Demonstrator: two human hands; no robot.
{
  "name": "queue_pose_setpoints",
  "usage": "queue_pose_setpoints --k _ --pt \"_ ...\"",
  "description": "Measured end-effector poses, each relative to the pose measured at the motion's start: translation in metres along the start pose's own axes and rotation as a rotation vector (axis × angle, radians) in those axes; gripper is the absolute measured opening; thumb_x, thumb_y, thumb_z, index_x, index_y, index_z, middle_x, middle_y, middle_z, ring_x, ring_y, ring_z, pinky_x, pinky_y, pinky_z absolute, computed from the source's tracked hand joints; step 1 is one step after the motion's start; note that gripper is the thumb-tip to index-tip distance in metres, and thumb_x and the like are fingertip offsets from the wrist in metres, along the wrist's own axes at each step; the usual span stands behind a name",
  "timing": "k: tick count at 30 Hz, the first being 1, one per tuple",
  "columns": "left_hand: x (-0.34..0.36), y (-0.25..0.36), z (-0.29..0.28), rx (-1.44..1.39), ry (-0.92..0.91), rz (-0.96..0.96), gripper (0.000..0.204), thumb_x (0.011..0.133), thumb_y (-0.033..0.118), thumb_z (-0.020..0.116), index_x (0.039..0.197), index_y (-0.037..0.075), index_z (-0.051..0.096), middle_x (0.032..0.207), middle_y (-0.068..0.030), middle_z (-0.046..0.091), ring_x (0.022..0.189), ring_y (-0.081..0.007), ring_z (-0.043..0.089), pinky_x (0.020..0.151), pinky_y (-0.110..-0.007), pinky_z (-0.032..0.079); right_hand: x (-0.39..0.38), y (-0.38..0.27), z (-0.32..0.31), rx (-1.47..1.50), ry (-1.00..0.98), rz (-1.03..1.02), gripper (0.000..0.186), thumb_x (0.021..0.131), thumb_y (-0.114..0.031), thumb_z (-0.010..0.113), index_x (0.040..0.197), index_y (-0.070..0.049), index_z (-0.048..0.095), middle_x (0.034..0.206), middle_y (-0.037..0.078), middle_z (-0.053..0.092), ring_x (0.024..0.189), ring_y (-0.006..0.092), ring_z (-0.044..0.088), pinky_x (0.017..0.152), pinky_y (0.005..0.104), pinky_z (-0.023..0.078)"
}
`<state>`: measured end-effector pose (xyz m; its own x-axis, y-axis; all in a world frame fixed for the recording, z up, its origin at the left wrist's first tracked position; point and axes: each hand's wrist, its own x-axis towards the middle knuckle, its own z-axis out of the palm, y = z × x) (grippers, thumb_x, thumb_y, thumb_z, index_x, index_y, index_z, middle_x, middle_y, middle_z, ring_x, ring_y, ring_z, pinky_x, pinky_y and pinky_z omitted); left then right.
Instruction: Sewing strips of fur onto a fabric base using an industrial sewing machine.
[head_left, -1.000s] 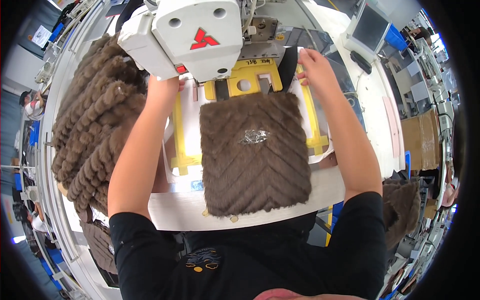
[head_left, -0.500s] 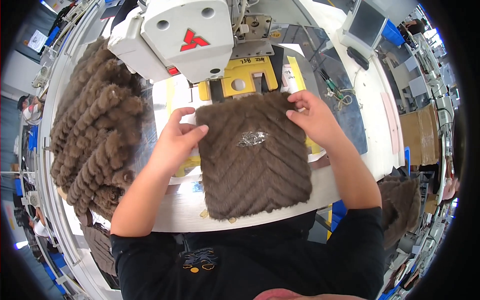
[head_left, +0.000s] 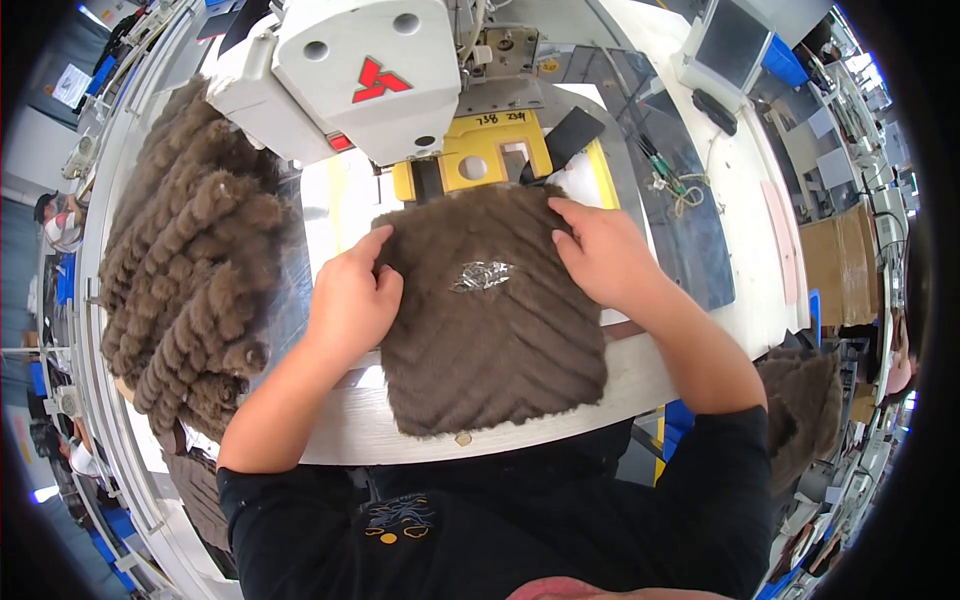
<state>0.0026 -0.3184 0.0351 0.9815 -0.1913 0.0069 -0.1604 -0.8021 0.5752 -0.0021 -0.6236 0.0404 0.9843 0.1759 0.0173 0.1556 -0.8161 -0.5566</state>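
A square brown fur panel [head_left: 495, 360] with chevron grooves and a crinkled silver patch [head_left: 482, 276] lies at the front of the white sewing machine [head_left: 320, 75], just below its yellow plate [head_left: 450, 140]. My left hand [head_left: 350, 300] grips the panel at its upper left corner, index finger on the fur and thumb bent beside it. At the upper right corner my right hand [head_left: 610, 255] holds it too, index finger on top, other fingers partly hidden. Part of a white sheet with yellow tape [head_left: 606, 175] shows behind the panel.
Ribbed fur pieces [head_left: 180, 270] are heaped at the left; more fur [head_left: 800, 400] hangs at right. A screen [head_left: 730, 55], green-handled tool [head_left: 665, 170] and cardboard [head_left: 835, 265] are on the right. Co-workers [head_left: 60, 215] appear at the far left edge.
Both hands have come down from beside the yellow plate onto the panel's top corners. The panel has since shifted slightly left, and the machine appears slightly further left in view.
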Motion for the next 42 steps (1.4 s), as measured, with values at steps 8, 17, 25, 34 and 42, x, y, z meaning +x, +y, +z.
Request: queue_pose_setpoints --k 8,17,25,34,42 --pt "0.007 0.01 0.009 -0.084 -0.074 0.061 0.039 0.091 0.009 0.062 0.128 0.002 0.067 0.096 -0.0226 0.072 0.086 -0.0401 0.069 0.08 -0.047 0.055 -0.021 -0.002 -0.02 -0.073 -0.05 0.157 0.036 0.092 -0.015 0.062 0.122 0.004 0.066 0.092 0.027 0.071 0.09 0.0459 0.069 0.085 0.052 0.054" --pt "0.002 0.002 0.022 0.017 0.022 0.159 0.039 0.09 0.009 0.061 0.129 0.004 0.066 0.094 -0.0188 0.072 0.086 -0.0391 0.069 0.078 -0.048 0.055 0.015 0.018 -0.028 -0.018 0.093 0.17 0.034 0.092 -0.026 0.069 0.109 0.003 0.07 0.078 0.02 0.07 0.075 0.0358 0.069 0.071 0.044 0.053" --pt "0.003 -0.001 0.03 0.04 0.088 0.229 0.038 0.089 0.008 0.061 0.127 0.005 0.066 0.091 -0.0171 0.07 0.083 -0.0382 0.069 0.075 -0.047 0.055 0.114 0.067 -0.026 0.536 -0.01 0.37 0.027 0.096 -0.025 0.073 0.078 -0.006 0.066 0.062 -0.005 0.048 0.054 0.0076 0.042 0.049 0.0278 0.032" --pt "0.004 -0.002 0.03 0.004 0.161 0.231 0.036 0.086 0.004 0.061 0.122 0.0 0.067 0.088 -0.0183 0.069 0.08 -0.0377 0.068 0.074 -0.047 0.055 0.137 0.079 -0.019 0.225 0.177 0.226 0.028 0.096 -0.025 0.07 0.086 0.001 0.067 0.071 0.006 0.062 0.072 0.0172 0.063 0.071 0.0352 0.051" --pt "0.002 -0.007 0.029 0.025 0.154 0.15 0.036 0.089 0.004 0.063 0.125 0.001 0.067 0.099 -0.021 0.072 0.079 -0.0372 0.068 0.076 -0.045 0.056 0.046 0.03 -0.021 0.417 -0.004 0.368 0.033 0.097 -0.022 0.071 0.119 -0.002 0.059 0.104 0.011 0.064 0.079 0.0151 0.065 0.07 0.0325 0.055"
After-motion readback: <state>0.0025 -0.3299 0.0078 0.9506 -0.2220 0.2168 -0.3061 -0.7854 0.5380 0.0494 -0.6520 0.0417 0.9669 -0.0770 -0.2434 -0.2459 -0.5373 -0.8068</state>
